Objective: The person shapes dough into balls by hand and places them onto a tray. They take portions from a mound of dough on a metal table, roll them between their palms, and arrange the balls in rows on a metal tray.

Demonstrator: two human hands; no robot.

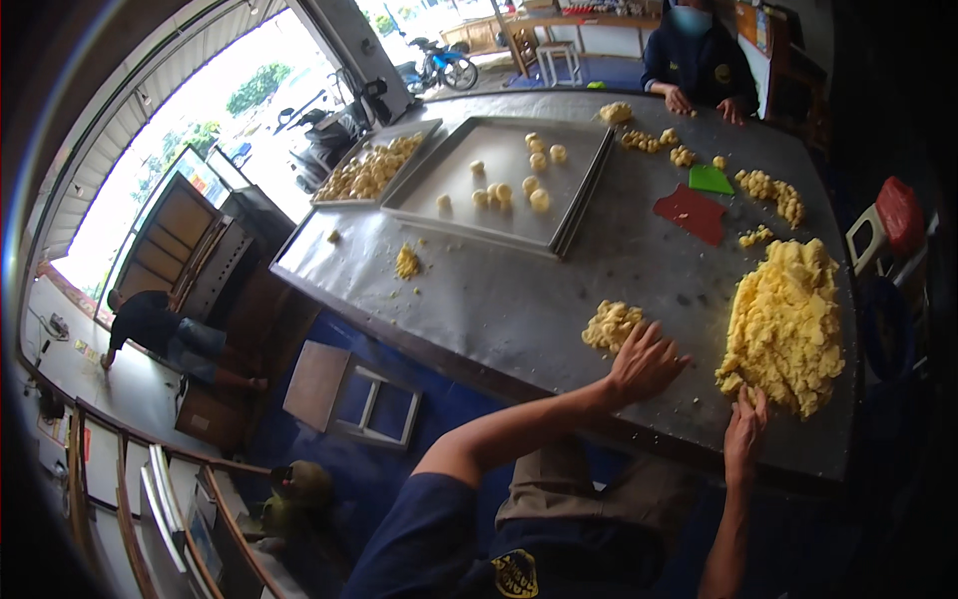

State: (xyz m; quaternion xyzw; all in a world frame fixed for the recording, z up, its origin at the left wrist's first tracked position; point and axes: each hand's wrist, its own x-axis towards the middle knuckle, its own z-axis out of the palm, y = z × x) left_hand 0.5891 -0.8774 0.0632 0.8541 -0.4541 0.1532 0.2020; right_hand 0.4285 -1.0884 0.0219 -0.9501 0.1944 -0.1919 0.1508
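A large mound of crumbly yellow dough (783,319) lies near the table's right end. At its near edge my right hand (746,424) has its fingers bent against the dough, closed on a small bit of it. Left of the mound, my left hand (647,366) hovers low over or rests on the metal table; I cannot tell which. Its fingers are apart, and nothing shows in them. Just beyond its fingers sits a small heap of dough pieces (611,326).
Stacked metal trays (439,205) hold several dough balls; a fuller tray (374,168) stands behind. A red scraper (691,214), a green scraper (711,180) and more dough lumps (773,195) lie farther back. A co-worker (699,65) works at the far edge. A stool (349,394) stands left.
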